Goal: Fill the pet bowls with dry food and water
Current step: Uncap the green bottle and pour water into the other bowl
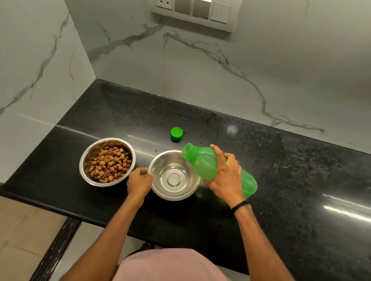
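Pink shirt (175, 278), black counter (289, 201), marble walls (235, 76)

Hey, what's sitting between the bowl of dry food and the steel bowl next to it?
In the head view, only the left hand sits between the food bowl and the steel bowl, gripping the latter's rim.

1. No text, brand, number or sign can be read anywhere.
2. The switch plate (193, 2) on the wall carries a tiny mark, too small to make out.
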